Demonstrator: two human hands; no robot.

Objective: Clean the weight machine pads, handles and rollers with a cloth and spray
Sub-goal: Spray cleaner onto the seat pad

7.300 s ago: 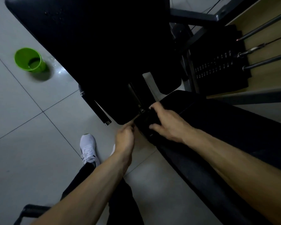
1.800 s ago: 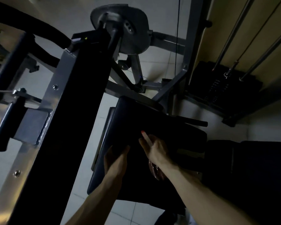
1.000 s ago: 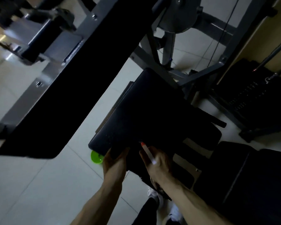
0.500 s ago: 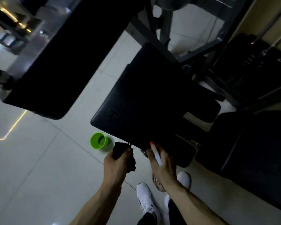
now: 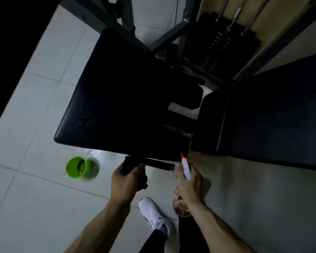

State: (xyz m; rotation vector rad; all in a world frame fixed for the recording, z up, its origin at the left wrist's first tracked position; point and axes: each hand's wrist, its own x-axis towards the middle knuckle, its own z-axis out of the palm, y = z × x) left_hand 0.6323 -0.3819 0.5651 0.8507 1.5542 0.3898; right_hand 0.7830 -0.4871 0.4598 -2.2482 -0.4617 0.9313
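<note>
Glossy floor tiles (image 5: 35,207) lie beneath a flat, round-cornered pad (image 5: 120,92).

No legible text, label or brand. Pale markings on the weight stack (image 5: 214,50) are too small to read.

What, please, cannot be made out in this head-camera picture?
All in the head view:
Spray bottle: body mostly hidden behind the right hand.
Cloth: bunched in the left hand, too dark to outline.
Weight stack: markings too small and dim.
Upper-left pad: cut off by the frame's edge.
</note>
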